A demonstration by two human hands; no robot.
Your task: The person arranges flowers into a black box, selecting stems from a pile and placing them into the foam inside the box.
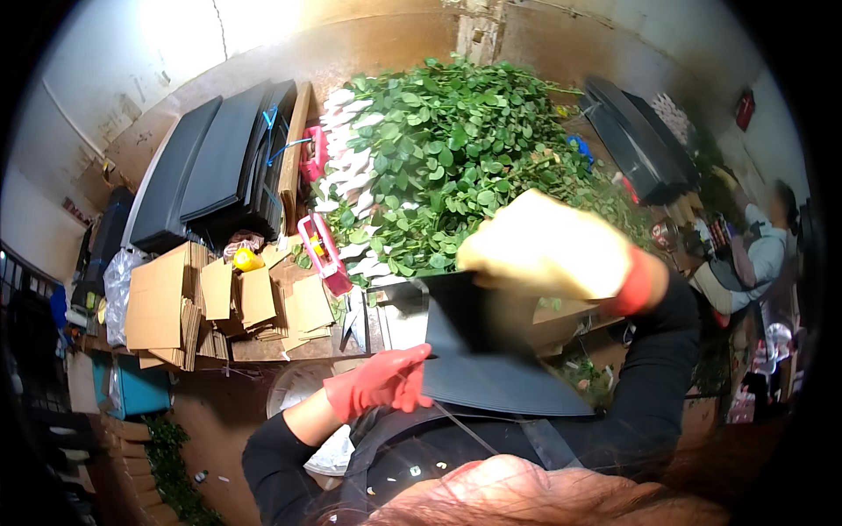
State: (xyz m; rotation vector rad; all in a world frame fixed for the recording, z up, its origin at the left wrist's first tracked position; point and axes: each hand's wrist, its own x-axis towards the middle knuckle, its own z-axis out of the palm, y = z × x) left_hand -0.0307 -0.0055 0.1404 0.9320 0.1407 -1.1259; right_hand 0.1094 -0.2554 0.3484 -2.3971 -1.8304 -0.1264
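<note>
My left hand (381,380), in a red glove, grips the left edge of a dark flexible sheet (491,368) held in front of my body. My right hand (548,247), in a pale yellow glove with a red cuff, is blurred and holds the same sheet at its upper right edge. Beyond the sheet lies a big heap of green leafy stems (456,149), with white wrapped flower heads (346,158) along its left side.
Stacks of dark sheets (219,167) lie at the back left, more of them (631,131) at the right. Flattened cardboard boxes (175,302) cover the left bench. A pink tool (320,250) lies by the flowers. Another person (759,250) sits at the far right.
</note>
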